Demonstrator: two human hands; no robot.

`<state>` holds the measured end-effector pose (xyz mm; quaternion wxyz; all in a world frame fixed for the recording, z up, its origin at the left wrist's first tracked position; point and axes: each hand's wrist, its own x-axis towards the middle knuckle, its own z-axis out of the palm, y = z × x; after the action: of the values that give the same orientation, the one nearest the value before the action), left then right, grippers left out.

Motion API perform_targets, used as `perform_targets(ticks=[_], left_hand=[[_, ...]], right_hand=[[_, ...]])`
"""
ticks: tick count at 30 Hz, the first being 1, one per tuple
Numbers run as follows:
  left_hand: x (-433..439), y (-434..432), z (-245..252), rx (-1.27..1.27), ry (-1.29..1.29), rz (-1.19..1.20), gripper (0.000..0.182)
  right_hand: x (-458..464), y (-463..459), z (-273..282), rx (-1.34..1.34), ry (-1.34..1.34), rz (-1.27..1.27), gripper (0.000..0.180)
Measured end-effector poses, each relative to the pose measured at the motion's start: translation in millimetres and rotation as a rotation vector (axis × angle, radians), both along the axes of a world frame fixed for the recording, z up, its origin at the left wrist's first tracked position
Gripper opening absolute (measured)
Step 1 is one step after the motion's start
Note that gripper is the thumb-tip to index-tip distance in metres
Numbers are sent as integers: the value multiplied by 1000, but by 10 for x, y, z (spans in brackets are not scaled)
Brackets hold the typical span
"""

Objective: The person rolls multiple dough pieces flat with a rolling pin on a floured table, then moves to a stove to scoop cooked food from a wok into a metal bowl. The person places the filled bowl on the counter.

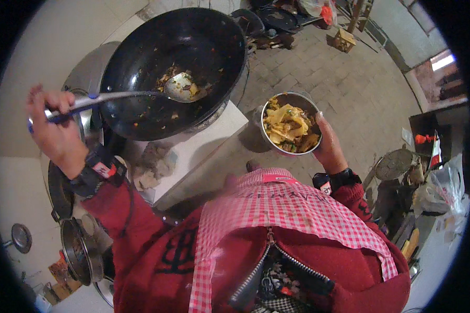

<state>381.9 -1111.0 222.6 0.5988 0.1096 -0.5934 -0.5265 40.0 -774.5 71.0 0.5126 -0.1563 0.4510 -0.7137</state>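
My left hand (55,125) is closed around the handle of a metal ladle (182,87), whose bowl rests low inside a large black wok (141,66). Bits of cooked food lie in the ladle and on the wok's bottom. To the right of the wok, my right hand (331,144) grips the side of a round metal-rimmed bowl (263,133). Cooked food (290,125) in broad yellowish pieces, with green bits, fills the bowl. Most of the fingers of my right hand are hidden beneath or behind it.
The wok sits over a white counter (203,156) with a cloth-like grey item (152,164) on it. More pans (78,250) stand at the lower left. Beyond the bowl is a tiled floor (317,66), with a small wooden stool-like object (344,40) and plastic bags (446,184) further right.
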Motion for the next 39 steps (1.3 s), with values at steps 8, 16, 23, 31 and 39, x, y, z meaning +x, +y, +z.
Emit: perform_targets(ticks=[8, 16, 23, 31, 39], left_hand=[[-189, 139, 567, -264, -359, 364, 14], [-543, 443, 960, -85, -217, 191, 16], [-680, 617, 684, -118, -103, 304, 18], [-759, 509, 669, -119, -17, 299, 12], [-785, 380, 698, -111, -54, 207, 20]], right_hand=[[-102, 17, 24, 101, 21, -43, 49], [-109, -3, -13, -101, 74, -37, 35], [-102, -7, 17, -35, 265, 23, 43], [-99, -50, 30, -55, 433, -23, 45], [-66, -69, 77, 26, 181, 10, 49]])
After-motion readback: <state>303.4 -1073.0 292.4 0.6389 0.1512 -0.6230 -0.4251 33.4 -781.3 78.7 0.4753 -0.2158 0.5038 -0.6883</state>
